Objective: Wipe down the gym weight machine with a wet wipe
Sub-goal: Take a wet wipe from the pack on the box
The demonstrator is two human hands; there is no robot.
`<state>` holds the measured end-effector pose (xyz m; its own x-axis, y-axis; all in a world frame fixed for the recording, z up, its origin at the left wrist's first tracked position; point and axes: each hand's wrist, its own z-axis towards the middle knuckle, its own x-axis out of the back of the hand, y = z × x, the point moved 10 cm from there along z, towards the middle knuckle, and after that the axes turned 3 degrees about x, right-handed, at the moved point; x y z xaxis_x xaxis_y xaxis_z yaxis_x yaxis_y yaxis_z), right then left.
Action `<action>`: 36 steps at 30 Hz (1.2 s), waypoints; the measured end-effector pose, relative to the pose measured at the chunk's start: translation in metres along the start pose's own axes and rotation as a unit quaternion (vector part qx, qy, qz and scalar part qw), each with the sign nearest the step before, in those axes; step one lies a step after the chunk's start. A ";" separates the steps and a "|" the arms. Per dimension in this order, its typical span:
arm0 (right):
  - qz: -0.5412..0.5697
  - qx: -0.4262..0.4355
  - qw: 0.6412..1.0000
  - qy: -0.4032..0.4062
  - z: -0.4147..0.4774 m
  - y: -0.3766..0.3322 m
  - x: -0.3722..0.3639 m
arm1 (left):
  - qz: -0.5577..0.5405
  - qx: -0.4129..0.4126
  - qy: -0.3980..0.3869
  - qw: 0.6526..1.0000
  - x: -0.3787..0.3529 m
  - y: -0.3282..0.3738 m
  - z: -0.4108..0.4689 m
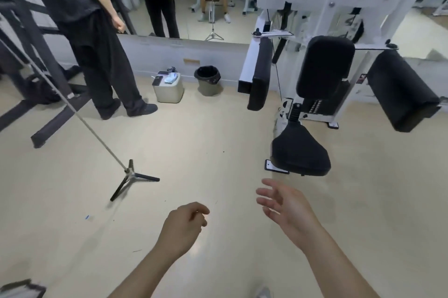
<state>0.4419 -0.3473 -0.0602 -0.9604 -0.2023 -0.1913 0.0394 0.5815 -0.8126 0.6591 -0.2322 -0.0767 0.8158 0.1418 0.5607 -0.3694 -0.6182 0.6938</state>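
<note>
Head view only.

Risks, as judgements:
- Starting on the weight machine [324,65] dry, with no wipe in either hand.
- Spotted a pale blue-white packet [171,78] on top of the small box [168,91] by the wall, near the bin [208,84]. Possibly the wipes, too small to confirm.
- Tripping on the tripod [132,175], legs splayed on the floor near the path to that box, or brushing the standing person [97,55] close beside it.
- Catching fingers by the cable [278,79] and weight stack [317,105] behind the seat [300,152] while wiping there.
- Skipping the side pad [402,89], set apart from the seat.

Hands:
- Logged left hand [184,227] low centre, fingers loosely curled inward, gripping nothing visible, touching nothing.
- Logged right hand [283,205] just to its right, fingers spread and relaxed, palm turned left, empty, in the air short of the seat, no contact.

Located the machine at right of view: white frame, black pads, untouched.
</note>
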 end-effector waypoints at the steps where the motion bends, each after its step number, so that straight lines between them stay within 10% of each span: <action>1: 0.035 -0.016 0.999 -0.007 0.018 -0.006 -0.012 | -0.045 0.016 0.002 0.999 0.008 0.001 0.016; 5: 0.041 -0.033 0.998 -0.033 0.102 -0.039 -0.054 | -0.142 0.044 0.024 0.989 0.036 0.017 0.095; 9: -0.178 0.028 0.982 -0.055 0.202 -0.081 -0.097 | -0.115 0.047 0.079 0.989 0.064 0.045 0.186; 16: -0.553 0.131 0.814 -0.118 0.344 -0.127 -0.216 | 0.153 -0.002 0.117 0.981 0.112 0.084 0.318; 23: -0.657 0.102 0.740 -0.103 0.487 -0.150 -0.310 | 0.271 0.025 0.120 0.955 0.198 0.075 0.462; 36: -0.246 -0.037 0.965 -0.084 0.742 -0.251 -0.507 | -0.134 0.135 0.109 0.976 0.400 0.041 0.760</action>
<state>1.1235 -0.9751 -0.1674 -0.7987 -0.5904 0.1159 -0.4365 0.4360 -0.7870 1.3085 -0.7878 -0.1677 0.7428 0.4693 0.4776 -0.0008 -0.7127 0.7015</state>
